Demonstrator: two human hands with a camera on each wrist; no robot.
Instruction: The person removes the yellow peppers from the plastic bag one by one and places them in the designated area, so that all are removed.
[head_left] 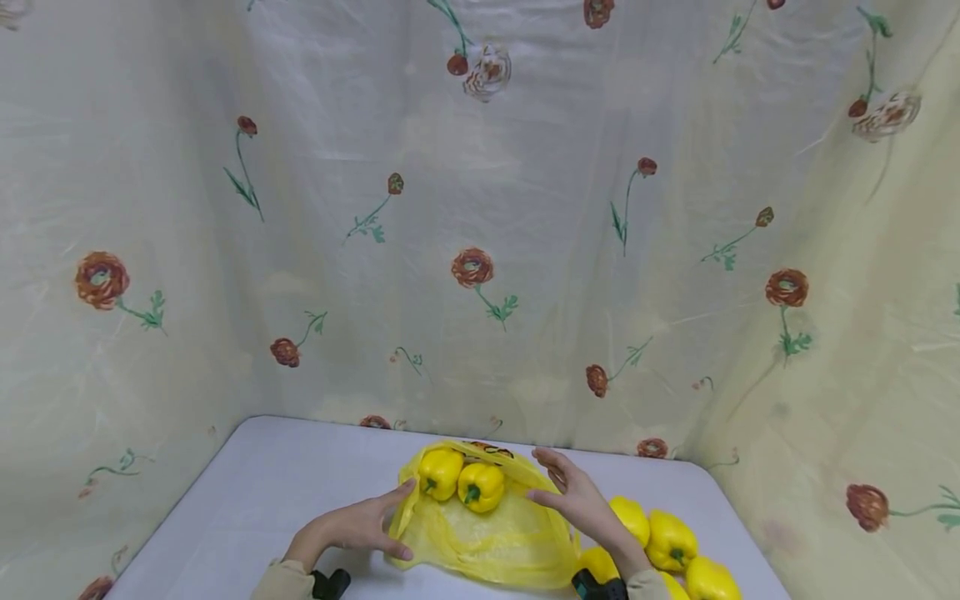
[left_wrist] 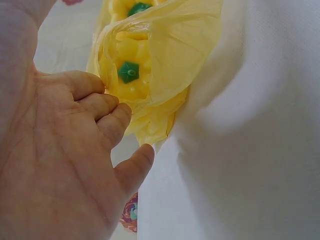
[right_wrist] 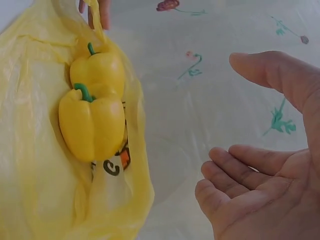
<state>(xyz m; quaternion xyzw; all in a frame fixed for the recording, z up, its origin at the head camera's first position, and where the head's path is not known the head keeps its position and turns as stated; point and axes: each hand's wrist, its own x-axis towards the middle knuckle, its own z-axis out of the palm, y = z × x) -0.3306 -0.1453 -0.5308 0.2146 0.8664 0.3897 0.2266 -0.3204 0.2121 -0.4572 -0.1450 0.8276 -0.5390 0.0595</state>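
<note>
A thin yellow plastic bag (head_left: 517, 542) lies on the table with its mouth spread wide. Inside it, toward the far left, two yellow bell peppers (head_left: 481, 487) with green stems sit side by side. My left hand (head_left: 358, 525) is at the bag's left edge, fingers spread and fingertips right at the plastic (left_wrist: 170, 50). Over the bag's right side hovers my right hand (head_left: 573, 496), thumb and fingers apart with nothing between them. In the right wrist view the bell pepper (right_wrist: 92, 125) nearer the camera overlaps the other one.
Several more yellow bell peppers (head_left: 670, 540) are grouped on the table to the right, partly hidden behind my right forearm. The white table (head_left: 247, 492) backs onto a flowered curtain (head_left: 540, 333), which also hangs along both sides.
</note>
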